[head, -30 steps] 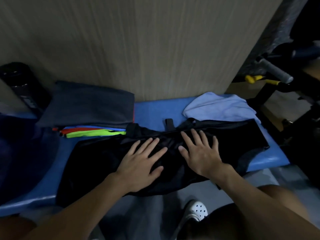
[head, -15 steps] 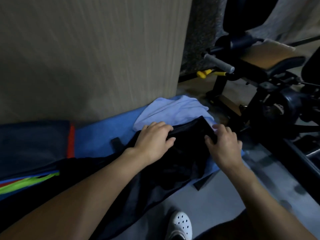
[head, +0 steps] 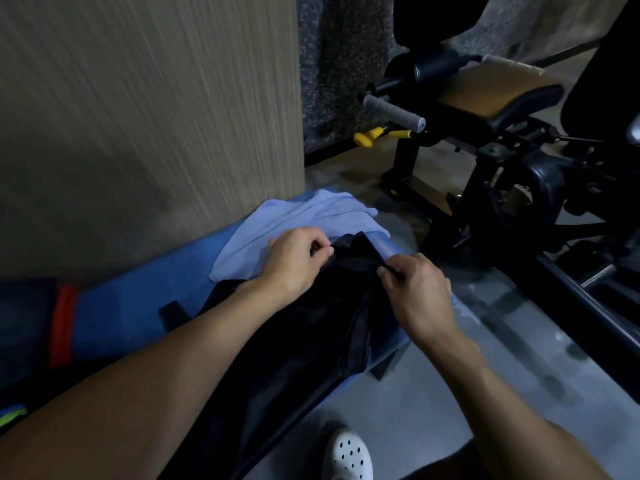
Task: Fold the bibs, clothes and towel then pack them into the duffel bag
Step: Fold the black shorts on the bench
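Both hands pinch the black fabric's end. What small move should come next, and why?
Probably lift the pinched end slightly, clear of the light blue towel: the left hand and right hand each pinch the black fabric there, it overlaps the towel's edge, and the rest lies along the blue bench.

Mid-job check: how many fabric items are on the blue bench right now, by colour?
Black, duffel bag: 1
Light blue, towel: 1
Dark grey with a red strip, folded cloth: 1
Green and blue bib edges, cut off at the left: count unclear
Total: 3 countable
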`<state>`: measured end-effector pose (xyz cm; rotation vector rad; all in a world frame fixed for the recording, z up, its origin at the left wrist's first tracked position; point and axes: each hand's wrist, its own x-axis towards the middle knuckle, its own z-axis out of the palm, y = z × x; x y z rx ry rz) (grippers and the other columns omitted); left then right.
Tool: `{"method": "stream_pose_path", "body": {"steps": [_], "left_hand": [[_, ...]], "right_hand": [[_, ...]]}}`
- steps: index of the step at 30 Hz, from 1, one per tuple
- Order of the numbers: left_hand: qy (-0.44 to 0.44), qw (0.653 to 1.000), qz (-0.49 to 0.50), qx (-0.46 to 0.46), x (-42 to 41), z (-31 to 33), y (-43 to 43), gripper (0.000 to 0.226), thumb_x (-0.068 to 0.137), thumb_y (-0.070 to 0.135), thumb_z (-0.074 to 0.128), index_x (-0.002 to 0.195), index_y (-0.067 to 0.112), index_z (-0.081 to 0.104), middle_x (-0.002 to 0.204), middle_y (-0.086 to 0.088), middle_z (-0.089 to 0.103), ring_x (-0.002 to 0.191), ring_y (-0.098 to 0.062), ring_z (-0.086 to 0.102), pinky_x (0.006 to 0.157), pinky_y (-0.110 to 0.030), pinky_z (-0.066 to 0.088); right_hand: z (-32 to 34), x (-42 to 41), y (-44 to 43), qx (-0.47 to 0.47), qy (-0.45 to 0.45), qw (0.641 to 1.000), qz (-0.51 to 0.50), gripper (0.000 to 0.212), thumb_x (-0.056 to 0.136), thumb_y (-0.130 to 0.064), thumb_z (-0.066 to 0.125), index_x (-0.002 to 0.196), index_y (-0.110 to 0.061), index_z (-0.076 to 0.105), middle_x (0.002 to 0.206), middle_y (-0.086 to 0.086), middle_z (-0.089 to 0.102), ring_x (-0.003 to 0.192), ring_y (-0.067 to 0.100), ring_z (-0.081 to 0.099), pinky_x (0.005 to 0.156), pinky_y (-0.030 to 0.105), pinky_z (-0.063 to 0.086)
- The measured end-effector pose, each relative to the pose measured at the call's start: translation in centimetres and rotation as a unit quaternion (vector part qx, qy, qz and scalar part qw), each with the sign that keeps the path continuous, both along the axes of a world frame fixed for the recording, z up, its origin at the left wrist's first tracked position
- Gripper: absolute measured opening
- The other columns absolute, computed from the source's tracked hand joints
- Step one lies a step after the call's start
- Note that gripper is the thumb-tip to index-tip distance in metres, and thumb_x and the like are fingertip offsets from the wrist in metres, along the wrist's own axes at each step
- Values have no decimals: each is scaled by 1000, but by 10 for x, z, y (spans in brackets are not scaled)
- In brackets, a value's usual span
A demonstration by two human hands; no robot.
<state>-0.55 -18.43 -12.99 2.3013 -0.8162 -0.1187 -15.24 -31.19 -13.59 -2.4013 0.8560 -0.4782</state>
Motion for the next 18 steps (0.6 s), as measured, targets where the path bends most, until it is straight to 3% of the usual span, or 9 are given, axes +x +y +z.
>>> {"method": "stream_pose_path", "body": {"steps": [3, 6, 8, 11, 15, 18], "left_hand": [[7, 999, -13, -30, 9, 2, -6, 19, 89, 25, 71, 74, 34, 61, 76, 11, 67, 80, -15, 65, 84, -44, 53], [-3, 999, -53, 3, 15, 1, -13, 6, 90, 24, 70, 95, 25, 68, 88, 12, 67, 89, -14, 64, 89, -42, 52], [-39, 994, -84, 53, 17, 2, -18, 33, 89, 28, 71, 121, 23, 63, 113, 8, 65, 111, -17, 59, 100, -42, 45], [-92, 968, -186, 141, 19, 9, -27, 62, 90, 31, 70, 146, 30, 42, 150, 10, 42, 140, -17, 35, 113, -45, 29], [-194, 903, -301, 236, 25, 13, -43, 60, 93, 30, 65, 147, 35, 40, 149, 15, 44, 140, -12, 30, 109, -37, 22], [-224, 889, -312, 251, 27, 19, -51, 48, 93, 28, 64, 139, 34, 51, 131, 14, 53, 131, -14, 35, 103, -35, 19]], "right_hand": [[3, 2, -5, 6, -1, 1000, -26, 32, 93, -22, 56, 63, -22, 46, 62, -6, 47, 68, 25, 48, 73, 37, 31], [2, 2, -10, 21, 22, 999, -44, 15, 94, -18, 52, 85, -17, 63, 79, 0, 59, 86, 30, 56, 77, 38, 31], [1, 3, -10, 31, 59, 997, -38, 18, 95, -30, 52, 99, -18, 66, 97, 3, 58, 101, 30, 53, 82, 40, 32], [-4, 4, -11, 19, 132, 991, -18, 34, 92, -51, 54, 109, -23, 62, 112, 4, 51, 113, 30, 44, 93, 44, 34], [-10, 5, -14, 22, 146, 989, -15, 40, 87, -50, 62, 114, -21, 61, 115, 5, 46, 116, 29, 38, 96, 43, 32], [-9, 4, -13, 23, 122, 992, -11, 27, 88, -43, 62, 105, -22, 64, 109, 4, 52, 111, 29, 41, 93, 42, 32]]}}
